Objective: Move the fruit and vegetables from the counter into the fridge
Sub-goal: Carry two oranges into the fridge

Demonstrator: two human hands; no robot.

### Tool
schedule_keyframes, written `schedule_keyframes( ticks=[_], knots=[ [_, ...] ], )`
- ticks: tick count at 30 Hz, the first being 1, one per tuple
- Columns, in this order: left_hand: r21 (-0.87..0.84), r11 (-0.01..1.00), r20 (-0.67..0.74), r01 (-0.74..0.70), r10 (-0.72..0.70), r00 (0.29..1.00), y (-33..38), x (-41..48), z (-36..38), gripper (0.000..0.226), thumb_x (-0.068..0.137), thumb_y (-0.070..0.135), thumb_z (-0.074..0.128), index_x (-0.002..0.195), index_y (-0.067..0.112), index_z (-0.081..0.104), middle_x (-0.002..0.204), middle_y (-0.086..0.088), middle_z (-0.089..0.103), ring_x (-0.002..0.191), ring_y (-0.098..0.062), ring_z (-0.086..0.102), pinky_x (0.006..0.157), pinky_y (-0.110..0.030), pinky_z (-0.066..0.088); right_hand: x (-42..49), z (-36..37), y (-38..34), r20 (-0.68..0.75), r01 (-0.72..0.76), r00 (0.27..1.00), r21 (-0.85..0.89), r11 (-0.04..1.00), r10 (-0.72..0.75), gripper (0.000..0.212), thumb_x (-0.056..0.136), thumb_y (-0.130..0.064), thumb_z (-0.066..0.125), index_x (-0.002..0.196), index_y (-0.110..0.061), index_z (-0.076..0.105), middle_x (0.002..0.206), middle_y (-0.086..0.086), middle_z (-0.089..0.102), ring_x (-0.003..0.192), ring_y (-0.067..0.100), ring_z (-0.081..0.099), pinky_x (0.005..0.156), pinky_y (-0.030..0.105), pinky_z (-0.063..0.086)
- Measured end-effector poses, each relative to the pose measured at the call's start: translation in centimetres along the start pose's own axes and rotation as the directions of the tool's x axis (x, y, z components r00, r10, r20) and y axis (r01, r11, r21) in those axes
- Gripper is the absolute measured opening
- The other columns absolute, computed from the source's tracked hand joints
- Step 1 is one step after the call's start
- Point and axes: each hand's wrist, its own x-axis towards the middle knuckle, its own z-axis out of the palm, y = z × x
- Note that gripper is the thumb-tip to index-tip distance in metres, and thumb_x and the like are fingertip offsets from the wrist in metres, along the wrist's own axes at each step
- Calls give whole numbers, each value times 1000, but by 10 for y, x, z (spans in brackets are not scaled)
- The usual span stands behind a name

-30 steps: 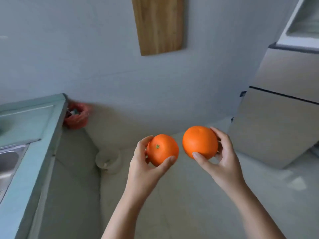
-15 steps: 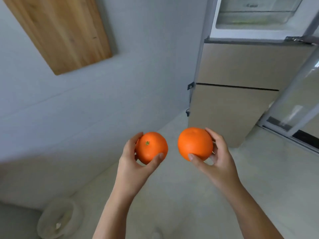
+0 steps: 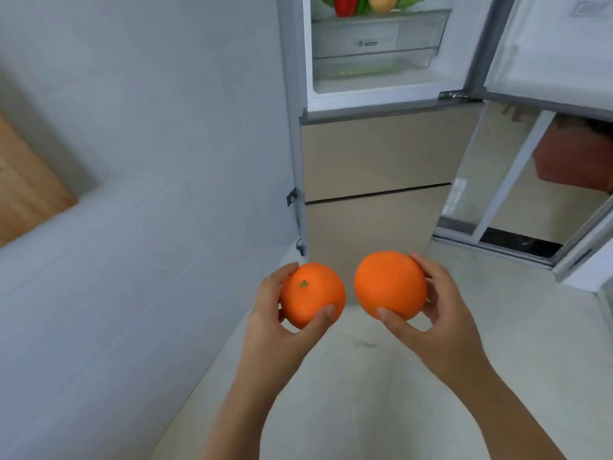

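- Fridge [image 3: 378,154] swings into view, its open compartment now at 12 o'clock.
- Left grip [image 3: 272,330] curls round the left orange [image 3: 311,293], right grip [image 3: 444,327] round the right orange [image 3: 389,283], near 6 o'clock, probably saving a trip.

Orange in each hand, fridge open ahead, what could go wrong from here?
Both hands are full: left hand grips the green-stemmed round orange, right hand the plain round orange, so neither could catch a slip. The shelf in the open white fridge already holds a red pepper; an orange might roll off.
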Motion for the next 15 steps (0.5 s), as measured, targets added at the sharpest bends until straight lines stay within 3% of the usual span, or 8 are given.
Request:
schedule_keyframes(
  ticks=[5,9,15],
  knots=[
    [-20,998,22,-61,62,998,11,76,44,53,61,44,68,107,51,43,112,31,44,98,17,46,69,-4,44,70,-29,30,-76,48,996,-69,996,-53,74,55,-60,63,120,-51,30,121,-32,31,108,-2,45,80,20,43],
    [-34,993,-8,-117,116,993,27,145,90,53,63,43,67,109,48,44,116,23,46,97,17,46,67,-2,43,137,-63,51,-113,95,988,-69,993,-102,73,55,-61,63,120,-53,29,120,-35,31,108,-6,44,78,16,42],
    [-46,976,53,-213,215,975,75,243,172,66,63,54,66,123,38,44,123,17,47,105,3,49,72,-9,47,237,-127,67,-185,132,972,-59,989,-141,79,50,-68,66,119,-54,30,122,-35,31,110,9,47,77,18,44]
  ],
)
